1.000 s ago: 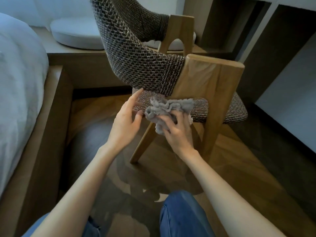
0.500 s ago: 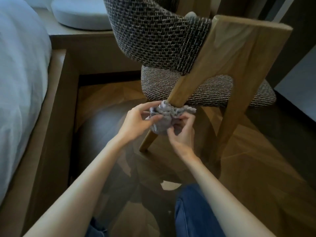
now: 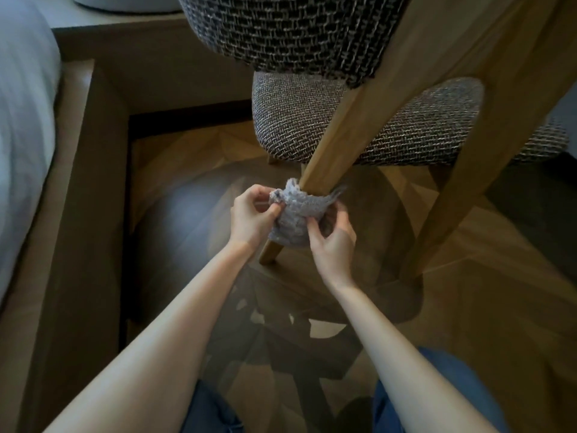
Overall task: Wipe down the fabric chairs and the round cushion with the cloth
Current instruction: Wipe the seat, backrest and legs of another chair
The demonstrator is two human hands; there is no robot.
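Cloth [image 3: 293, 217] sits lower on the chair leg [image 3: 324, 157] than 0.5 s ago: then just under the seat [image 3: 384, 123], now near the leg's foot. It is wrapped around the leg. Left hand [image 3: 251, 217] on the cloth's left edge, thumb and curled fingers [image 3: 253, 195] pinching a bunched corner. Right hand [image 3: 333, 245] on the right, thumb on the near face, fingers curled behind the cloth. Both forearms reach in from the near edge.

Woven backrest [image 3: 293, 29] overhangs the seat. Second wooden leg [image 3: 452, 195] to the right, apart from the hands. Bed [image 3: 25, 114] and its wooden frame [image 3: 78, 214] at left. Round cushion [image 3: 125, 2] far left, only its edge showing. Wooden floor [image 3: 187, 220] below; denim knees [image 3: 443, 389] nearest.
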